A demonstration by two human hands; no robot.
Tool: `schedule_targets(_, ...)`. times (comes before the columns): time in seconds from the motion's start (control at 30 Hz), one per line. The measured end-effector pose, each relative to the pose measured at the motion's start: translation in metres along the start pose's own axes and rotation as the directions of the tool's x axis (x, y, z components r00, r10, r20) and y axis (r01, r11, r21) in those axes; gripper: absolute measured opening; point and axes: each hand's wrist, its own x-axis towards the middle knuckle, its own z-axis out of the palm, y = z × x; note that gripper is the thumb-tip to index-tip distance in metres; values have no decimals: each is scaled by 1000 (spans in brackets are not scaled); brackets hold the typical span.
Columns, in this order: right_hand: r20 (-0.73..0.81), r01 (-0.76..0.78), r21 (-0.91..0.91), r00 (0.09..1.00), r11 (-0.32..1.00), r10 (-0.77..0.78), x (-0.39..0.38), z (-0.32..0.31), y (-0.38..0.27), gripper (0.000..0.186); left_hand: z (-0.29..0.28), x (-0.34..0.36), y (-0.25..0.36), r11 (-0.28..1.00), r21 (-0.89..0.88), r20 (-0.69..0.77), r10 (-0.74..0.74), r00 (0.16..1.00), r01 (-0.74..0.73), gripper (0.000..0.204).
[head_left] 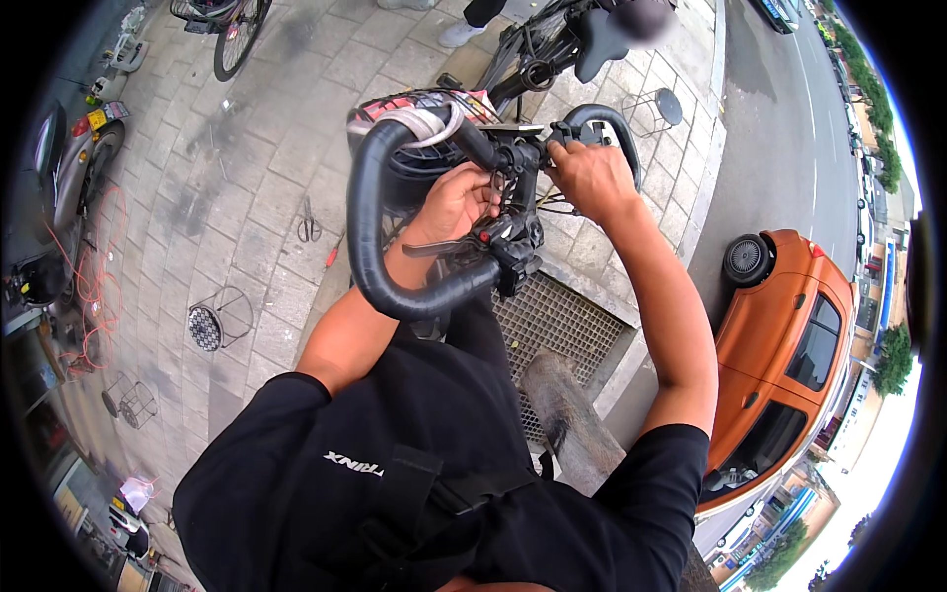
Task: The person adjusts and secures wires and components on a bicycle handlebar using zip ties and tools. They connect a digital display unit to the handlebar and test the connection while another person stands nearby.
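Note:
A black-taped curved handlebar is in front of me, with a pale loop of cord over its upper left. My left hand is inside the left curve, fingers pinched by the cables and stem; what they hold is too small to make out. A brake lever lies just below it. My right hand curls its fingers over a black fitting right of the stem. Below the stem are black controls with a red button.
Pliers and wire stools stand or lie left on the paving. A scooter is far left. Bicycles and a person's shoe are ahead. A tree trunk, metal grate and orange car are right.

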Motion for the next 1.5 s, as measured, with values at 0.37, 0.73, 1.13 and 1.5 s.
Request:
schedule_targets(0.37, 73, 33, 59, 997, 998, -37, 6, -15, 5, 21, -19, -75, -80, 739, 544, -55, 503, 862, -397, 29)
schedule_targets(0.73, 31, 9, 54, 999, 998, -11, 1, -8, 3, 25, -14, -41, -61, 510, 847, -53, 365, 929, -152, 31)
schedule_targets(1.13, 1, 17, 62, 1000, 998, -17, 0, -4, 2, 30, -10, 19, -10, 346, 917, 101, 282, 954, -199, 26)
schedule_targets(1.5, 23, 47, 85, 999, 995, -49, 2, -2, 7, 34, -36, 83, -37, 323, 755, 471, 339, 815, -571, 38)
